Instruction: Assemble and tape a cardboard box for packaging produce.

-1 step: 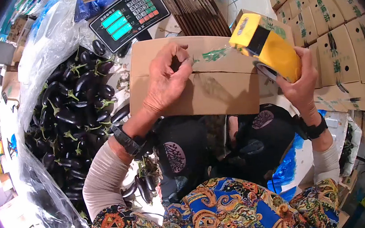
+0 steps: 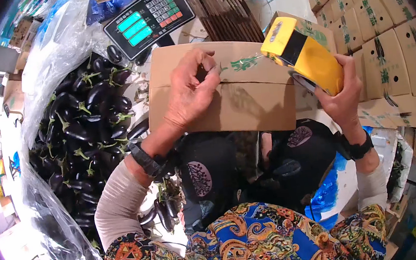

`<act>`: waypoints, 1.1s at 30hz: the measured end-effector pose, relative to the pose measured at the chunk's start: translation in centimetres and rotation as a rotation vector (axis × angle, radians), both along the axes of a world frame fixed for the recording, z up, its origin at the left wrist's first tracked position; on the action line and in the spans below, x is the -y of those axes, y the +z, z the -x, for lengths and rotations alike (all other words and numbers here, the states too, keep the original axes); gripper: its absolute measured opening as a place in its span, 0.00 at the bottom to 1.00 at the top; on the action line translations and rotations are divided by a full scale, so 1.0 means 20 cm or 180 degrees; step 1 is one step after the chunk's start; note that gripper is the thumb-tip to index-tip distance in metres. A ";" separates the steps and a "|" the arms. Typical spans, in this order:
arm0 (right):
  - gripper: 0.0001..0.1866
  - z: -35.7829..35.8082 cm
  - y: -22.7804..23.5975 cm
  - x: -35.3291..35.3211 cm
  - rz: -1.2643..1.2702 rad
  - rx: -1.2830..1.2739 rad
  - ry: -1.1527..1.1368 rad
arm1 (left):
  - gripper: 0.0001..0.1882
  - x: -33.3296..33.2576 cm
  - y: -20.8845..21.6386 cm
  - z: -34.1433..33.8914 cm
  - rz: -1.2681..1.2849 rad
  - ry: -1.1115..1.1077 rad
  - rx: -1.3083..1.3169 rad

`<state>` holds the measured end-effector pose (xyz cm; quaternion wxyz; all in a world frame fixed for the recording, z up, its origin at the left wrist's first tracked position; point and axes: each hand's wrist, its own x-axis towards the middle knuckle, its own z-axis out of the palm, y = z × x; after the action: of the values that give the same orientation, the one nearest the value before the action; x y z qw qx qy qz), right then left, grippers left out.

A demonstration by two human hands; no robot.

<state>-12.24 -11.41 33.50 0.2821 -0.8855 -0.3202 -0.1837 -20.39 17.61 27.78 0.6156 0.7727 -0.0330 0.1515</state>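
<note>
A closed brown cardboard carton (image 2: 259,108) lies in front of me, its flap seam running across the top. My right hand (image 2: 343,95) grips a yellow tape dispenser (image 2: 318,68) with a black band, held tilted above the carton's right end. Over the carton's left half, my left hand (image 2: 189,92) is closed, thumb against curled fingers. Whatever it pinches is hidden. A faint shiny clear strip shows over the green print (image 2: 245,63) between the hand and the dispenser; I cannot tell whether it reaches my fingers.
Many purple-black eggplants (image 2: 82,129) lie at the left inside clear plastic sheeting (image 2: 35,165). A digital scale display (image 2: 149,23) stands behind the carton, beside flattened cardboard (image 2: 228,17). Printed cartons (image 2: 384,58) are stacked on the right. A few eggplants (image 2: 164,214) lie near my left knee.
</note>
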 end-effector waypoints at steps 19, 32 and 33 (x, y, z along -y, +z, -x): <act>0.26 -0.09 -0.02 0.08 -0.0363 -0.0748 -0.0035 | 0.06 0.01 -0.01 -0.04 0.0775 -0.0221 -0.0332; 0.27 -0.04 0.15 -0.43 -0.0442 -0.1022 0.1054 | 0.09 -0.02 0.01 -0.05 0.1655 0.0075 -0.0318; 0.27 -0.05 0.13 -0.44 -0.0418 -0.1002 0.1058 | 0.09 -0.02 -0.02 -0.06 0.1622 0.0096 -0.0076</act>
<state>-11.24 -2.58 36.19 0.4119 -0.8181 -0.4010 -0.0148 -19.11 17.99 27.39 0.7884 0.5947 0.0250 0.1550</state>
